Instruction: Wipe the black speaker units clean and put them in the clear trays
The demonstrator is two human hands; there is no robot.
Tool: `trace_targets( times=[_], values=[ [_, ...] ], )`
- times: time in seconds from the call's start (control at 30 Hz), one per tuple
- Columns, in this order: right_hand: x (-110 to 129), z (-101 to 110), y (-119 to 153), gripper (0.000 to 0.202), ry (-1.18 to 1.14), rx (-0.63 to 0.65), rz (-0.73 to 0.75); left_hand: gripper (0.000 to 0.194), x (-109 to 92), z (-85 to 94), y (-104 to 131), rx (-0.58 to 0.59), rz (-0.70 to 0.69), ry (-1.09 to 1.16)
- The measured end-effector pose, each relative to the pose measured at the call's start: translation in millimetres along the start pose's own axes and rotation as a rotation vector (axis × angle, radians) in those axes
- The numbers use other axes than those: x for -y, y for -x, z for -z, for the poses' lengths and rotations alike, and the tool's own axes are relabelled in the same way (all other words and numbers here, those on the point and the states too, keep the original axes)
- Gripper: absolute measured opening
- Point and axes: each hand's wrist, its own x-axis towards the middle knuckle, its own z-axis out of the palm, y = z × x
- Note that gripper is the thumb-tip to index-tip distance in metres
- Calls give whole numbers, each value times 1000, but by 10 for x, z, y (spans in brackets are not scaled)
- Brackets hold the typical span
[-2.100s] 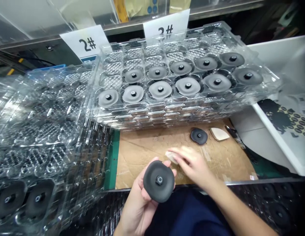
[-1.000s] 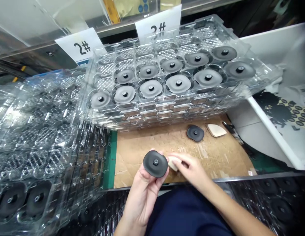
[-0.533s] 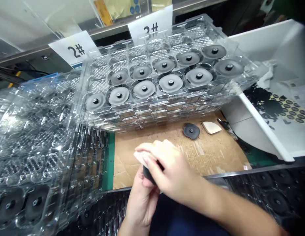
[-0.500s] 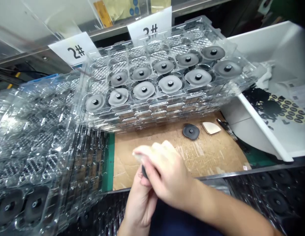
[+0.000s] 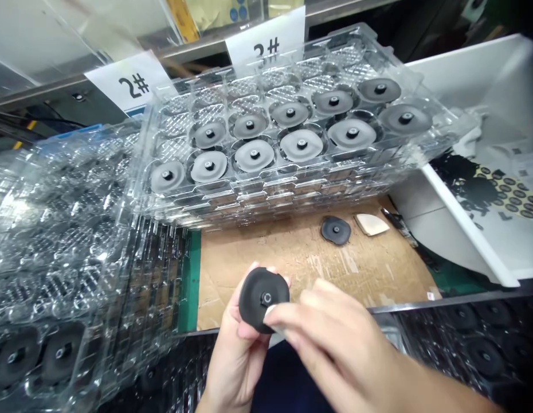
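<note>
Holding the dark disc (image 5: 253, 287) near the centre of your view, your left hand (image 5: 240, 350) comes up from seven o'clock, its fingers clamped around the disc's edge, with the stubby hub facing you. Your right hand (image 5: 344, 338) lies at four o'clock from the disc – its fingertips reach across to the lower right part of the face, just below the hub, but you cannot tell whether those fingers pinch anything

Toward two o'clock from your held disc, a second dark disc (image 5: 336, 235) lies on the cardboard (image 5: 245, 252) with a pale wedge-shaped block (image 5: 373, 224) just beside it. The cardboard covers part of the green table (image 5: 189, 287). At twelve o'clock sits the clear tray stack (image 5: 245, 89), grey discs (image 5: 361, 133) filling its nearest row – more clear trays (image 5: 55, 229) stand between nine and ten
</note>
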Motion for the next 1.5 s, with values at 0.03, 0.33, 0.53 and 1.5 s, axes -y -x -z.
trace_targets(
  times=[0.03, 0.33, 0.53, 1.5],
  values=[
    [-1, 1, -7, 23, -20, 14, -27, 46, -6, 2, 4, -11, -27, -7],
    [-45, -50, -28, 22, 18, 9, -52, 47, 28, 73, -23, -44, -89, -20],
    [-14, -63, -90, 25, -31, -4, -4, 51, 40, 109, -28, -69, -66, 9],
    [-943, -329, -67, 19, 47, -142, -386, 55, -27, 203, -109, -38, -183, 39]
  ],
)
